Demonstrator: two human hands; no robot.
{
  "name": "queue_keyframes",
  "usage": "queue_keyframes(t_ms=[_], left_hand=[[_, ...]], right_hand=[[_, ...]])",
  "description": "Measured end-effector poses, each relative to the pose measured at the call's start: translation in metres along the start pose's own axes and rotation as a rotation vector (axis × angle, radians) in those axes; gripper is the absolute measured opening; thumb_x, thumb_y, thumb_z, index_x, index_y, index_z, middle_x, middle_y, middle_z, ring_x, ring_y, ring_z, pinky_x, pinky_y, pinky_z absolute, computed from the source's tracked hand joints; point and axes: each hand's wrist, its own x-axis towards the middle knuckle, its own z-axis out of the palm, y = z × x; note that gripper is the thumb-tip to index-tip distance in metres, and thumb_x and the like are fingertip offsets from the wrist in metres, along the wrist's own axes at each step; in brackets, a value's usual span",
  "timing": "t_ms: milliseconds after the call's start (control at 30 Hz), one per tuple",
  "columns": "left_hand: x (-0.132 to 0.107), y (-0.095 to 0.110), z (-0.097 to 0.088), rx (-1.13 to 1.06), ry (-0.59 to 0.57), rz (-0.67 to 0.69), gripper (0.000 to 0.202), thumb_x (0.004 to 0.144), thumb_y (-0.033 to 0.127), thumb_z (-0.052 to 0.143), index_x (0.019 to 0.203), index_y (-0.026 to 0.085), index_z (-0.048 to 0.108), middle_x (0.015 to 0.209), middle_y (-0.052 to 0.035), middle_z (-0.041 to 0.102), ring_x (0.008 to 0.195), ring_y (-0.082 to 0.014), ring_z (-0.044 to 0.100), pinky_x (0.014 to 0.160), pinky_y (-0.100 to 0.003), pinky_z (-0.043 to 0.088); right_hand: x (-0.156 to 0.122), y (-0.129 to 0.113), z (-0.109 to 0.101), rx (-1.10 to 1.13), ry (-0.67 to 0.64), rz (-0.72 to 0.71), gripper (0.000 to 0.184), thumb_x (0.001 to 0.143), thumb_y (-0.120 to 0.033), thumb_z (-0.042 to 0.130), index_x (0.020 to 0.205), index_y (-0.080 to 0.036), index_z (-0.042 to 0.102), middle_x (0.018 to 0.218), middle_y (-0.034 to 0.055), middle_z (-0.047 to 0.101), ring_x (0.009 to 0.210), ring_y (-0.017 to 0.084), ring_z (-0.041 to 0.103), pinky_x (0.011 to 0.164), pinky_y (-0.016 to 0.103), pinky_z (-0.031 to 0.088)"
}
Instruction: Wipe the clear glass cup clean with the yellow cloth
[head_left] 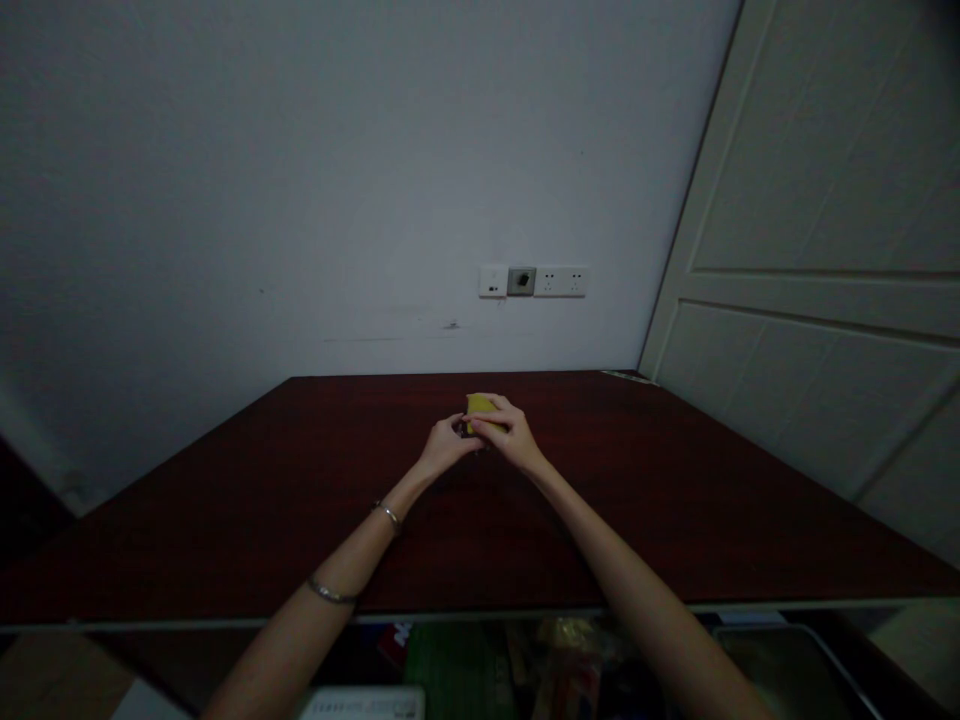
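Both my arms reach out over a dark red-brown table (675,500). My right hand (508,432) is curled round a small yellow object (478,405) near the middle of the tabletop, fingers wrapped over its top. My left hand (444,444) meets it from the left with fingers pinched at the object's lower edge, where something small and dark sits that I cannot make out. Two thin bracelets (388,515) circle my left forearm.
A white wall with a row of sockets (534,281) rises behind the table. A pale panelled door (825,300) stands at the right. Below the table's near edge lie a white box (364,703), coloured packets (465,660) and a grey tray (795,670).
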Motion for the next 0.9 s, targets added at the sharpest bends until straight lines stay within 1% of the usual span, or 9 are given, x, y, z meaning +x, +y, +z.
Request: queue_keyframes(t_ms=[67,133,267,367,433,567,633,800,900], left_hand=[[0.001,-0.002,-0.001,-0.007,0.019,-0.016,0.039,0.056,0.023,0.070,0.092,0.010,0.064,0.081,-0.0046,0.066,0.073,-0.0162,0.058,0.069,-0.027,0.046],[0.001,0.000,0.000,-0.015,0.015,-0.022,0.040,0.056,0.025,0.070,0.092,0.011,0.064,0.080,-0.0037,0.066,0.071,-0.0156,0.058,0.067,-0.026,0.045],[-0.004,0.008,0.001,-0.034,-0.028,-0.017,0.046,0.055,0.032,0.074,0.095,0.011,0.064,0.082,-0.0046,0.066,0.071,-0.0159,0.058,0.066,-0.026,0.045],[-0.006,0.010,0.002,-0.054,-0.046,-0.026,0.049,0.053,0.033,0.076,0.095,0.011,0.064,0.085,-0.0064,0.067,0.073,-0.0167,0.059,0.067,-0.026,0.046],[-0.005,0.008,0.001,-0.043,-0.048,-0.019,0.049,0.053,0.032,0.075,0.096,0.011,0.064,0.086,-0.0066,0.067,0.073,-0.0168,0.059,0.067,-0.026,0.045],[-0.001,0.001,-0.001,-0.004,-0.005,-0.027,0.041,0.057,0.026,0.071,0.094,0.010,0.064,0.081,-0.0051,0.066,0.071,-0.0159,0.058,0.065,-0.025,0.045],[0.000,0.000,-0.003,-0.015,0.005,-0.017,0.037,0.058,0.023,0.069,0.093,0.010,0.065,0.082,-0.0049,0.066,0.072,-0.0156,0.059,0.067,-0.025,0.045],[-0.003,0.001,-0.002,0.023,-0.035,0.040,0.050,0.054,0.028,0.074,0.100,0.012,0.063,0.085,-0.0057,0.067,0.076,-0.0177,0.059,0.070,-0.028,0.046],[-0.004,0.001,-0.001,0.005,-0.066,0.044,0.058,0.052,0.031,0.077,0.104,0.012,0.061,0.089,-0.0071,0.067,0.078,-0.0188,0.060,0.072,-0.029,0.046]], right_hand=[[-0.002,-0.003,0.001,-0.038,-0.027,-0.038,0.015,0.074,-0.029,0.062,0.085,-0.030,0.071,0.111,0.0029,0.060,0.105,0.020,0.052,0.092,0.039,0.040],[-0.002,-0.004,0.002,-0.044,0.004,-0.026,0.016,0.076,-0.029,0.060,0.088,-0.029,0.070,0.110,0.0035,0.060,0.104,0.020,0.053,0.091,0.038,0.040],[0.002,0.001,0.004,0.017,0.137,0.076,0.021,0.079,-0.032,0.055,0.092,-0.025,0.070,0.102,0.0059,0.063,0.099,0.020,0.056,0.089,0.035,0.043],[0.005,0.006,0.003,0.051,0.185,0.160,0.023,0.078,-0.035,0.055,0.091,-0.023,0.070,0.096,0.0064,0.066,0.093,0.020,0.059,0.086,0.035,0.045],[0.004,0.006,0.002,0.053,0.155,0.156,0.022,0.078,-0.034,0.055,0.090,-0.023,0.071,0.096,0.0064,0.066,0.093,0.020,0.059,0.085,0.036,0.045],[0.000,0.000,0.002,-0.032,0.003,-0.009,0.015,0.075,-0.028,0.061,0.086,-0.028,0.071,0.109,0.0038,0.061,0.103,0.021,0.054,0.090,0.038,0.041],[-0.001,-0.003,0.003,-0.074,-0.026,-0.057,0.015,0.073,-0.026,0.063,0.086,-0.030,0.071,0.111,0.0028,0.060,0.106,0.021,0.051,0.092,0.039,0.040],[0.002,-0.002,0.005,-0.019,0.100,0.047,0.021,0.079,-0.031,0.056,0.094,-0.026,0.069,0.105,0.0052,0.062,0.099,0.019,0.056,0.089,0.035,0.042],[0.007,0.001,0.002,0.072,0.124,0.121,0.022,0.079,-0.033,0.055,0.092,-0.024,0.070,0.098,0.0057,0.065,0.095,0.019,0.058,0.086,0.033,0.044]])
